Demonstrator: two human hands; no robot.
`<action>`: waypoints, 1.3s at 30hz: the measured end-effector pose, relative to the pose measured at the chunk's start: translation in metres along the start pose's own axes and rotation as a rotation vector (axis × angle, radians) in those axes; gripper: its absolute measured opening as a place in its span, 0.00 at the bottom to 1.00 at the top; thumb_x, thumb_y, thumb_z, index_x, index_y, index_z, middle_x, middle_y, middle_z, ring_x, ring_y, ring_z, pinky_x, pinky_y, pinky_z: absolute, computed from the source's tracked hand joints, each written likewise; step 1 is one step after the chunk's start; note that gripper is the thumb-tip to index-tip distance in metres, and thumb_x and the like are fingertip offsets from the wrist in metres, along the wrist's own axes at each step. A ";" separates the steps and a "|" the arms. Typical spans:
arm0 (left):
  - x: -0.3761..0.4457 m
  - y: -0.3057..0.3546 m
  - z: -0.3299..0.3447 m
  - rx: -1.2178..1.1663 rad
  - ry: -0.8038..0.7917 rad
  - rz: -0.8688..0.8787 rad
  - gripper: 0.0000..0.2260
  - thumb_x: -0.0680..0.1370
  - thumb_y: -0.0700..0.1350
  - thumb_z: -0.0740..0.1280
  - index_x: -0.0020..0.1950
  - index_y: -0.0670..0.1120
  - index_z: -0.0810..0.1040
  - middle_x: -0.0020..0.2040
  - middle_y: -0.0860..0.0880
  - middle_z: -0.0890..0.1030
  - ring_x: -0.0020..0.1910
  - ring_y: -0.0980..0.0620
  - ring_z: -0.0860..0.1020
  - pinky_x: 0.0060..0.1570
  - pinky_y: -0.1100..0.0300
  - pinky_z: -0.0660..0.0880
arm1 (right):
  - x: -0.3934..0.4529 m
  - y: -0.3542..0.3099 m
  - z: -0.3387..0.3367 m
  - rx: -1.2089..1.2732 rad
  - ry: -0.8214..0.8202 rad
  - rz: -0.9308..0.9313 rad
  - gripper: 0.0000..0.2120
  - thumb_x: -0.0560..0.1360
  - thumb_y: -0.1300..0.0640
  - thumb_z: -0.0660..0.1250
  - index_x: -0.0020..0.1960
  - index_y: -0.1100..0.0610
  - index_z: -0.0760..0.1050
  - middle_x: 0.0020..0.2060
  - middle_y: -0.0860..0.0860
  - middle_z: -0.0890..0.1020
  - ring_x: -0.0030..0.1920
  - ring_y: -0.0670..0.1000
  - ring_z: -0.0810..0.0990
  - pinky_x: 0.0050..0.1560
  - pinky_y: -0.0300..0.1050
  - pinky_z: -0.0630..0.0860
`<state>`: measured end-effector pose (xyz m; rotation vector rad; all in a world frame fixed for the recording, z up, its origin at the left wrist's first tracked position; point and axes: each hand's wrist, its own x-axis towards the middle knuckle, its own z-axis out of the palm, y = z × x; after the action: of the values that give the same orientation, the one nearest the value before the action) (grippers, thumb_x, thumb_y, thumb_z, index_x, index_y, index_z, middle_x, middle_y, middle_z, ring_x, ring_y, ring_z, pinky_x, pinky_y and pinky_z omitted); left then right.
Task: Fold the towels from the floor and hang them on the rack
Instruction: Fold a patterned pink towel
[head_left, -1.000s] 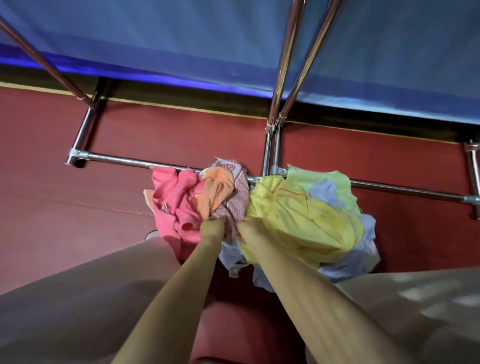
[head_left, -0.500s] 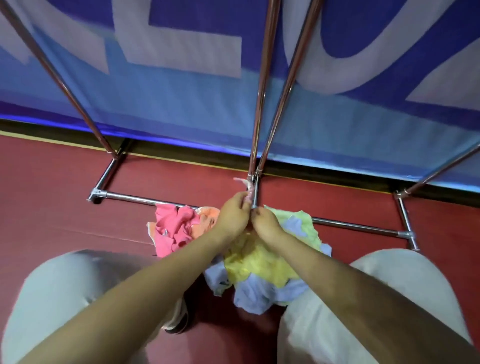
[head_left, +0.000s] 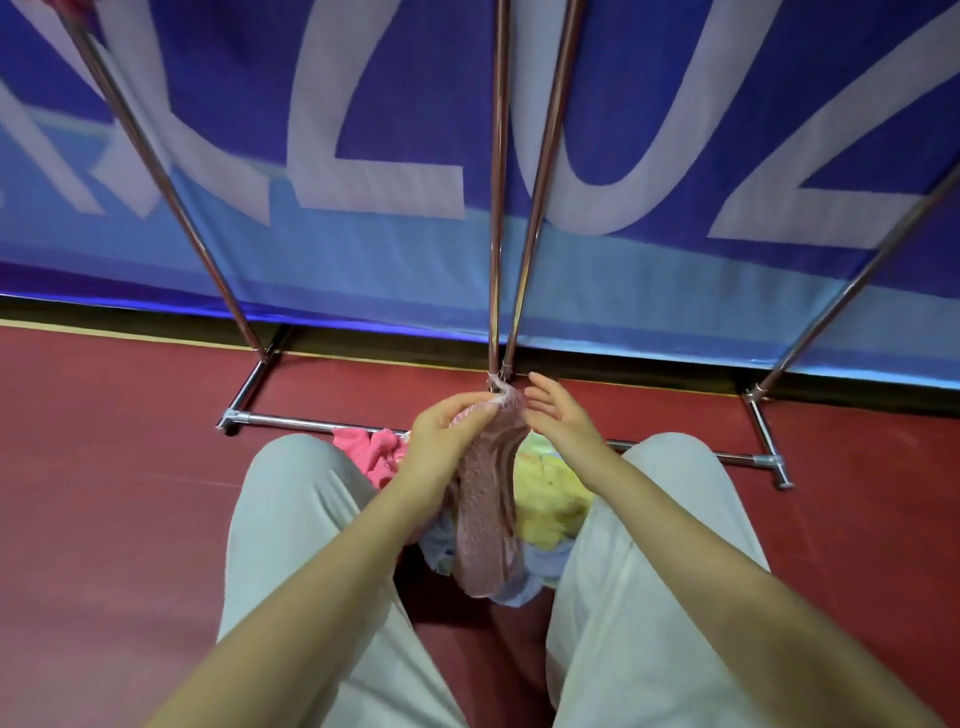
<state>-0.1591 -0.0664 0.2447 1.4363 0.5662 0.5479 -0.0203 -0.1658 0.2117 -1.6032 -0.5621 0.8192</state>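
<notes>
Head view: left hand (head_left: 447, 441) pinching the top edge of a pale pink knit towel (head_left: 485, 509), thumb and fingers curled round it, cloth hanging limp between the knees. Right hand (head_left: 558, 415) just beside that edge, fingers spread, holding nothing. Probably the start of a fold; next, catching the free corner and spreading the towel flat. Remaining towels (head_left: 545, 488) heaped on the floor (head_left: 114, 467) against the rack (head_left: 498, 208) base bar. No containers visible.

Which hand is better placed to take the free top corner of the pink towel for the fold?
The right hand: it is open beside the pink towel, while the left hand holds it.
</notes>
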 end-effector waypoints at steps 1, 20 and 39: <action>-0.005 0.000 -0.002 0.003 0.001 0.001 0.07 0.77 0.38 0.68 0.46 0.48 0.83 0.42 0.55 0.85 0.45 0.59 0.81 0.48 0.67 0.76 | -0.004 0.003 0.002 -0.020 -0.022 0.002 0.24 0.77 0.61 0.66 0.70 0.49 0.64 0.64 0.51 0.72 0.65 0.47 0.71 0.63 0.41 0.69; -0.009 -0.027 -0.019 0.237 0.083 -0.018 0.06 0.78 0.40 0.68 0.42 0.49 0.80 0.38 0.56 0.80 0.35 0.67 0.75 0.42 0.72 0.71 | -0.019 0.033 0.016 0.112 0.224 0.166 0.09 0.81 0.60 0.58 0.45 0.54 0.74 0.41 0.52 0.77 0.46 0.53 0.75 0.50 0.48 0.71; -0.018 -0.046 -0.047 0.320 0.073 -0.207 0.07 0.81 0.41 0.62 0.45 0.43 0.76 0.37 0.54 0.74 0.36 0.64 0.71 0.36 0.76 0.66 | -0.032 0.019 -0.038 -0.094 0.528 0.104 0.07 0.79 0.58 0.60 0.52 0.57 0.76 0.45 0.49 0.78 0.45 0.47 0.75 0.44 0.39 0.69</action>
<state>-0.2029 -0.0456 0.1971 1.6387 0.8805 0.3564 -0.0130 -0.2174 0.2021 -1.8566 -0.1405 0.4160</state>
